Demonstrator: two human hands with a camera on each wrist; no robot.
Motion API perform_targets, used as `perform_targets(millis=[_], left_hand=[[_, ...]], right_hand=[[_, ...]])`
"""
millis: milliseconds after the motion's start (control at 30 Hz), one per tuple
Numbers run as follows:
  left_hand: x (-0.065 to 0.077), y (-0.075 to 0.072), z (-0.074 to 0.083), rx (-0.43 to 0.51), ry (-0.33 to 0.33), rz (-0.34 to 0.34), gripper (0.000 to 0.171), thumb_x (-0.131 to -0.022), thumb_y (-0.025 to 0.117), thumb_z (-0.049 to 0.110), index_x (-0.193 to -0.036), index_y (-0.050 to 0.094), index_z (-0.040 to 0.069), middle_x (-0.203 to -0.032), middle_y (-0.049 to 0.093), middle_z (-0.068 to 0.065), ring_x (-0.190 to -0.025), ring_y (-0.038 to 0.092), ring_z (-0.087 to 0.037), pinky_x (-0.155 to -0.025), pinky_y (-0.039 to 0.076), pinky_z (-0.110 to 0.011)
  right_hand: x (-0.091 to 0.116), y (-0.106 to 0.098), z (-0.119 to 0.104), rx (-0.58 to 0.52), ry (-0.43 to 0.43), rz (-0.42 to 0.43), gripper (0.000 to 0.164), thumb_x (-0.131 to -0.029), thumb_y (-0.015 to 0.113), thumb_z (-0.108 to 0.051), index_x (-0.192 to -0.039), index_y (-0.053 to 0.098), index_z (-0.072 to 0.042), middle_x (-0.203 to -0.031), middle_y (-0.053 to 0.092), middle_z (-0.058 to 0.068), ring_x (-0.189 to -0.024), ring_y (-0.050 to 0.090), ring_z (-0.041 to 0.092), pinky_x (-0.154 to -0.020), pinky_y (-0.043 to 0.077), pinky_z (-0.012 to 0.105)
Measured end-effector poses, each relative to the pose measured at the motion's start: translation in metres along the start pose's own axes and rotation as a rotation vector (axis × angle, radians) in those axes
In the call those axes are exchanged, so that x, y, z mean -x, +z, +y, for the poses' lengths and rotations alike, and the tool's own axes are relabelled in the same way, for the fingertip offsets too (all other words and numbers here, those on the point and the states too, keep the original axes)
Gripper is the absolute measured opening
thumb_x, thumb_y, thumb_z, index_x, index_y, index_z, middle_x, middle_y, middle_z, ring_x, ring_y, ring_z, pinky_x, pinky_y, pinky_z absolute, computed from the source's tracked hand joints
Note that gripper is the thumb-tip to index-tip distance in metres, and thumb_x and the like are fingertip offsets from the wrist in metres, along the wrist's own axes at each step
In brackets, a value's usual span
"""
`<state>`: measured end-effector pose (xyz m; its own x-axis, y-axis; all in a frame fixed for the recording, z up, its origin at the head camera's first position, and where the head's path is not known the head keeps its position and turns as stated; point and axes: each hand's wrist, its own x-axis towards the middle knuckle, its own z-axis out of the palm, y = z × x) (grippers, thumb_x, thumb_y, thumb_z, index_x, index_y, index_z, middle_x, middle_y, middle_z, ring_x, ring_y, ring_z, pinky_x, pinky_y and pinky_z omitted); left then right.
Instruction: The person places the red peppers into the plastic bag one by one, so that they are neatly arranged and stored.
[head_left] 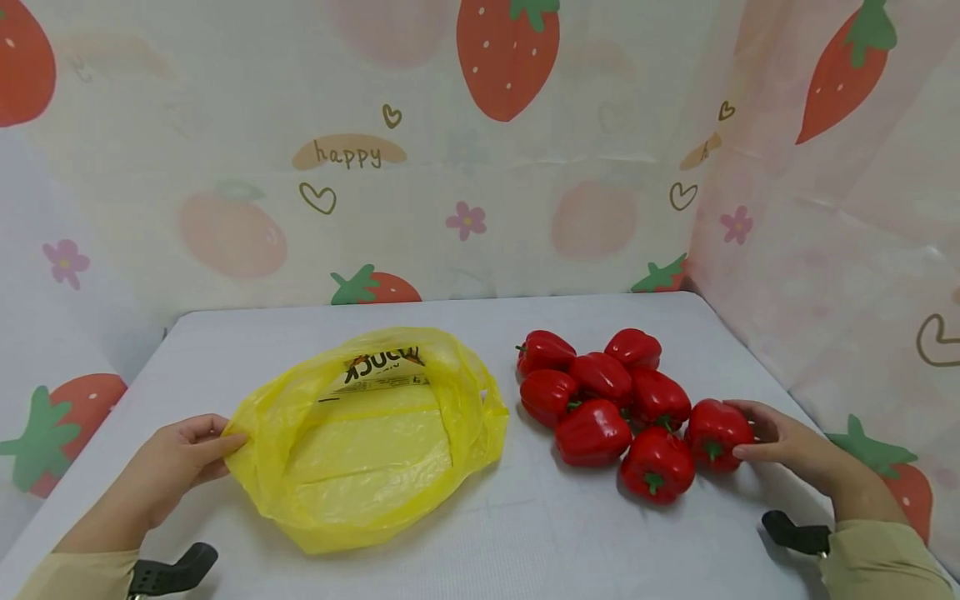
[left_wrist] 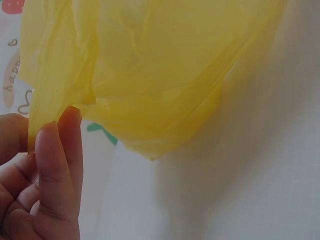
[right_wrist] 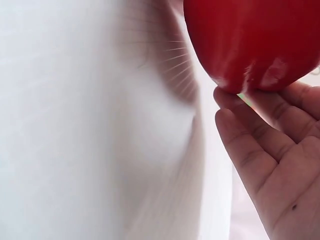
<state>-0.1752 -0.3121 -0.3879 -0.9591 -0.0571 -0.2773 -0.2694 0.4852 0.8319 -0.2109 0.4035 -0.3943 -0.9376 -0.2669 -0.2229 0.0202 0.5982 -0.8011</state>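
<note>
A yellow plastic bag [head_left: 367, 442] lies with its mouth spread wide and dark print on its inner wall. My left hand [head_left: 187, 454] pinches the left edge of that bag between thumb and fingers; the left wrist view shows the thin film [left_wrist: 60, 85] between the fingertips. On the right, my right hand [head_left: 783, 437] holds the rightmost red bell pepper [head_left: 716, 433], thumb in front and fingers behind. In the right wrist view the fingers touch the underside of this glossy pepper [right_wrist: 255, 40]. Several more red bell peppers [head_left: 592, 433] lie grouped just left of it.
A white-covered table [head_left: 510, 525] bears everything. Behind it and along the right side hangs a pale sheet [head_left: 465, 150] printed with strawberries, hearts and flowers. Each wrist wears a black band [head_left: 176, 571] with a protruding piece, below a beige sleeve [head_left: 881, 562].
</note>
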Motion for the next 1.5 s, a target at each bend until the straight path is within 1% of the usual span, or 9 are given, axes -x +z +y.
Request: perform_targets(millis=[200, 433, 933, 1033, 1100, 1200, 1267, 1400, 1500], left_hand=[[-0.001, 0.001, -0.001, -0.005, 0.003, 0.002, 0.052, -0.085, 0.060, 0.043, -0.112, 0.053, -0.001, -0.100, 0.060, -0.005, -0.083, 0.057, -0.017, -0.074, 0.053, -0.025], [-0.001, 0.001, -0.001, -0.014, 0.012, 0.002, 0.052, -0.085, 0.060, 0.043, -0.112, 0.053, -0.001, -0.100, 0.061, -0.005, -0.083, 0.058, -0.017, -0.073, 0.053, -0.025], [-0.001, 0.001, -0.001, 0.007, -0.001, 0.001, 0.052, -0.085, 0.060, 0.043, -0.111, 0.053, -0.001, -0.100, 0.060, -0.004, -0.082, 0.058, -0.016, -0.074, 0.053, -0.025], [-0.001, 0.001, -0.001, 0.017, -0.002, 0.000, 0.053, -0.084, 0.061, 0.044, -0.111, 0.054, 0.000, -0.099, 0.061, -0.004, -0.082, 0.058, -0.016, -0.074, 0.053, -0.025], [-0.001, 0.001, -0.001, 0.022, -0.003, -0.001, 0.053, -0.083, 0.061, 0.044, -0.111, 0.054, 0.000, -0.099, 0.061, -0.003, -0.082, 0.058, -0.016, -0.074, 0.053, -0.025], [-0.001, 0.002, -0.002, 0.030, -0.003, -0.003, 0.052, -0.084, 0.062, 0.043, -0.111, 0.054, -0.001, -0.099, 0.061, -0.003, -0.082, 0.058, -0.016, -0.074, 0.053, -0.025], [-0.001, 0.002, -0.002, 0.032, -0.003, -0.003, 0.052, -0.084, 0.061, 0.044, -0.111, 0.054, 0.000, -0.099, 0.061, -0.003, -0.082, 0.058, -0.016, -0.074, 0.053, -0.025], [0.000, 0.002, -0.001, 0.025, -0.006, 0.004, 0.052, -0.084, 0.061, 0.043, -0.111, 0.054, 0.000, -0.099, 0.061, -0.003, -0.082, 0.058, -0.016, -0.073, 0.053, -0.024], [0.000, 0.003, -0.001, 0.018, -0.002, 0.009, 0.052, -0.085, 0.060, 0.043, -0.111, 0.054, -0.001, -0.099, 0.061, -0.003, -0.082, 0.058, -0.016, -0.073, 0.053, -0.024]], right_hand=[[-0.001, -0.004, -0.003, 0.020, -0.031, 0.028, 0.077, -0.082, 0.065, -0.024, -0.140, 0.021, -0.001, -0.135, 0.032, 0.027, -0.118, 0.035, 0.041, -0.082, 0.048, 0.050], [0.001, -0.012, -0.018, 0.055, -0.088, 0.051, 0.076, -0.081, 0.067, -0.021, -0.139, 0.023, -0.001, -0.132, 0.036, 0.026, -0.114, 0.040, 0.038, -0.079, 0.050, 0.043], [0.002, -0.019, -0.034, 0.081, -0.069, 0.047, 0.080, -0.080, 0.068, -0.022, -0.141, 0.019, 0.000, -0.133, 0.035, 0.030, -0.115, 0.037, 0.044, -0.081, 0.048, 0.052], [0.001, -0.020, -0.038, 0.089, -0.093, 0.047, 0.080, -0.080, 0.068, -0.021, -0.141, 0.020, -0.001, -0.132, 0.036, 0.028, -0.113, 0.041, 0.038, -0.080, 0.049, 0.049], [0.000, -0.020, -0.042, 0.089, -0.114, 0.046, 0.078, -0.080, 0.067, -0.020, -0.140, 0.021, -0.002, -0.130, 0.038, 0.025, -0.110, 0.045, 0.027, -0.079, 0.050, 0.045], [-0.002, -0.020, -0.050, 0.082, -0.155, 0.037, 0.076, -0.080, 0.067, -0.017, -0.139, 0.023, -0.002, -0.127, 0.042, 0.015, -0.104, 0.048, 0.010, -0.077, 0.051, 0.039], [-0.004, -0.020, -0.056, 0.065, -0.184, 0.024, 0.074, -0.080, 0.066, -0.015, -0.139, 0.023, -0.002, -0.125, 0.044, 0.007, -0.101, 0.049, 0.002, -0.077, 0.052, 0.036], [-0.010, -0.018, -0.071, 0.040, -0.241, -0.001, 0.073, -0.081, 0.065, -0.013, -0.140, 0.022, -0.002, -0.121, 0.045, -0.002, -0.103, 0.049, 0.002, -0.077, 0.052, 0.033], [-0.017, -0.014, -0.083, 0.036, -0.275, -0.015, 0.072, -0.082, 0.064, -0.012, -0.140, 0.022, -0.003, -0.123, 0.044, -0.001, -0.105, 0.048, 0.004, -0.078, 0.052, 0.032]])
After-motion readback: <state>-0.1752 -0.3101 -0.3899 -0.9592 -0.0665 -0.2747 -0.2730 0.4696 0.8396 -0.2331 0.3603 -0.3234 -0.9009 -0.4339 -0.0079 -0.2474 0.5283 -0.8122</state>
